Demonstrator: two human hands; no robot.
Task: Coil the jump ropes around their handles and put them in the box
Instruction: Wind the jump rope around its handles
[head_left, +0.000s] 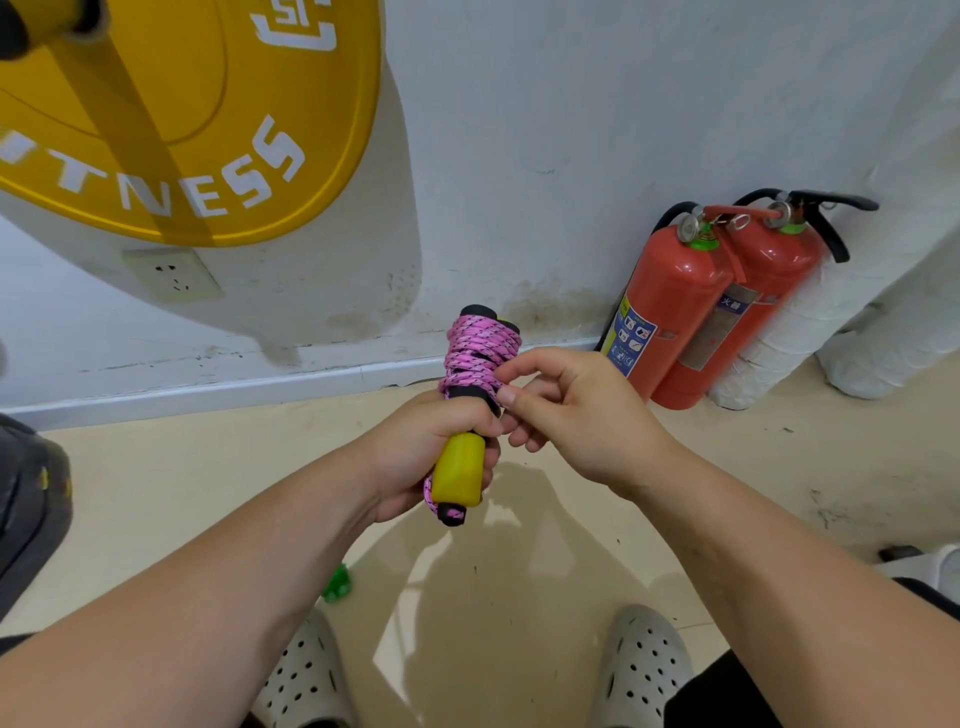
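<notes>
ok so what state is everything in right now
rope: wound around the handles
handles: bundled, upright in left hand
left hand: grips handles
right hand: pinches rope at the coil
extinguishers: standing against wall
socket: nothing plugged in

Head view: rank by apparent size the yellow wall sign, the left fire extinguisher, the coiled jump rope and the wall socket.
1. yellow wall sign, though cropped by the frame.
2. left fire extinguisher.
3. coiled jump rope, close behind and nearer the camera, so this pair is unsure.
4. wall socket.
</notes>
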